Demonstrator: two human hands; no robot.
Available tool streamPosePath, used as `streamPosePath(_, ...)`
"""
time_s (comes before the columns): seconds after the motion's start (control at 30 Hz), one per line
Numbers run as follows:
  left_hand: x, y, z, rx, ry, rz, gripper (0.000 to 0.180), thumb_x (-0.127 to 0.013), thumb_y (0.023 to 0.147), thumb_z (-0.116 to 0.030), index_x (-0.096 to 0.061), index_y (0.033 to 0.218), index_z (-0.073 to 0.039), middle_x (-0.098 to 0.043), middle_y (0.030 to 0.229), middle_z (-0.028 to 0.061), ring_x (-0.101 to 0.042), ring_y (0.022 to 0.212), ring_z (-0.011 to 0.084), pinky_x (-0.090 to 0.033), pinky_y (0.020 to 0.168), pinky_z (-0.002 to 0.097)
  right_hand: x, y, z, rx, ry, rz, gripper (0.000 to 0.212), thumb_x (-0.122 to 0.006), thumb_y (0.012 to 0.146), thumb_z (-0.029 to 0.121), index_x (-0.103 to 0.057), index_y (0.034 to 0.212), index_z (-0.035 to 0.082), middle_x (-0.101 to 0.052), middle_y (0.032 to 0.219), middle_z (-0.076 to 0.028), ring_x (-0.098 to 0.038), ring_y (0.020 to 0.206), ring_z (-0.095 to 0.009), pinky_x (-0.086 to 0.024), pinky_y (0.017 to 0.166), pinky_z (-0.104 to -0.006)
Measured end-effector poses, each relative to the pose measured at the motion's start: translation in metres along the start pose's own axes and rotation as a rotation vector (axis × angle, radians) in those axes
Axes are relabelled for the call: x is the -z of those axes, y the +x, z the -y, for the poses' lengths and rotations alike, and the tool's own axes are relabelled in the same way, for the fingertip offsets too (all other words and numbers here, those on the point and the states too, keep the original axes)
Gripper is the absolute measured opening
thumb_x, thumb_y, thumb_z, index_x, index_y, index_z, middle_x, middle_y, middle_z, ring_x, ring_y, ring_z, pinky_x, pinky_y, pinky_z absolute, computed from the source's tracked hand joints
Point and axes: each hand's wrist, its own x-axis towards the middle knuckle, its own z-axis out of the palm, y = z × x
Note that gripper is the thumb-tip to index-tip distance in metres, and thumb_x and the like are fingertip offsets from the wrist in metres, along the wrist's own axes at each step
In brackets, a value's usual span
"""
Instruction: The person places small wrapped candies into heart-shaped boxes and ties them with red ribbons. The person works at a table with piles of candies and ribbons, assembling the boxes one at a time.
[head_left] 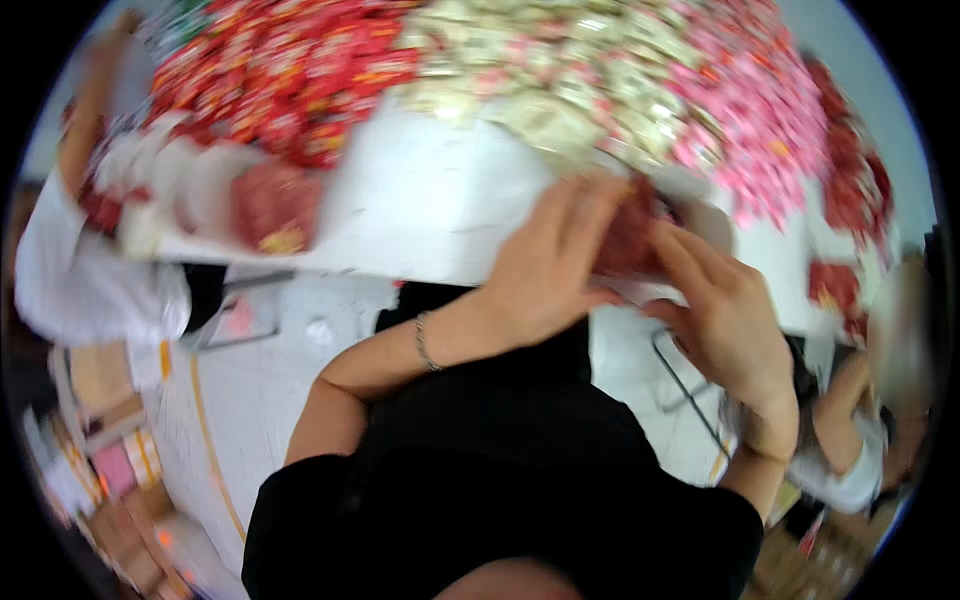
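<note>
A dark red pouch (628,240) is between my two hands at the near edge of the white table. My left hand (550,250) grips its left side, fingers stretched over it and the thumb low at the near side. From the right, my right hand (725,315) holds the pouch with bent fingers and thumb. Motion blurs the fingertips, and the hands cover much of the pouch. Just beyond, a pale gold packet (550,125) lies close to my left fingertips. A whitish, blurred shape (705,205) shows behind my right fingers; its kind is unclear.
Heaps of red packets (290,75), gold packets (580,50) and pink packets (765,130) cover the far table. At left, a row of whitish round-edged things stands beside a dark red pouch (275,205). People work on both sides; cardboard boxes (125,535) sit lower left.
</note>
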Motion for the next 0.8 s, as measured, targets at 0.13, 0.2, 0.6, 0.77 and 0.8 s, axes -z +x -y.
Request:
streamPosePath(0.13,0.098,-0.049,0.009,-0.358,0.593,-0.405,0.075,-0.082,0.071,-0.037,-0.050,0.124,0.005,-0.050,0.123,0.0228,-0.051,0.114,0.0400,-0.042,0.098,0.0487,-0.013,-0.004,-0.012,0.023,-0.039,-0.022,0.021,-0.061,0.081,0.000,-0.058,0.101,0.001,-0.064,0.108,-0.016,-0.064,0.085,-0.038,-0.053,0.071,-0.0421)
streamPosePath(0.2,0.169,-0.068,0.035,-0.388,0.832,-0.727,0.082,-0.081,0.070,-0.042,-0.047,0.127,0.006,-0.050,0.124,0.0216,-0.050,0.114,0.0377,-0.038,0.101,0.0459,-0.020,-0.009,-0.010,0.009,-0.011,-0.062,0.020,-0.059,0.078,-0.005,-0.056,0.097,-0.001,-0.064,0.104,-0.018,-0.063,0.084,-0.041,-0.052,0.067,-0.0442)
streamPosePath(0.6,0.302,-0.067,0.071,0.117,0.988,0.229,0.036,-0.075,0.060,-0.006,-0.067,0.095,-0.009,-0.054,0.092,0.0115,-0.051,0.096,0.0348,-0.040,0.084,0.0443,-0.011,-0.177,-0.179,-0.793,-0.209,-0.319,0.026,-0.055,0.084,0.002,-0.058,0.109,-0.002,-0.063,0.098,-0.024,-0.058,0.095,-0.043,-0.046,0.081,-0.0455)
streamPosePath(0.77,0.308,-0.054,0.061,0.075,0.852,0.346,0.019,-0.072,0.061,-0.003,-0.065,0.078,-0.008,-0.055,0.070,0.0037,-0.052,0.080,0.0261,-0.037,0.084,0.0406,0.008,-0.207,-0.238,-0.662,-0.424,-0.509,0.036,-0.056,0.083,0.000,-0.055,0.118,0.001,-0.062,0.110,-0.021,-0.057,0.104,-0.040,-0.047,0.088,-0.0441)
streamPosePath(0.8,0.305,-0.055,0.052,0.031,0.863,0.280,0.020,-0.072,0.059,-0.003,-0.065,0.077,-0.008,-0.055,0.070,0.0034,-0.052,0.080,0.0257,-0.037,0.084,0.0408,0.012,-0.198,-0.237,-0.679,-0.460,-0.582,0.038,-0.056,0.082,0.000,-0.055,0.120,0.002,-0.062,0.113,-0.020,-0.058,0.105,-0.039,-0.047,0.088,-0.0437)
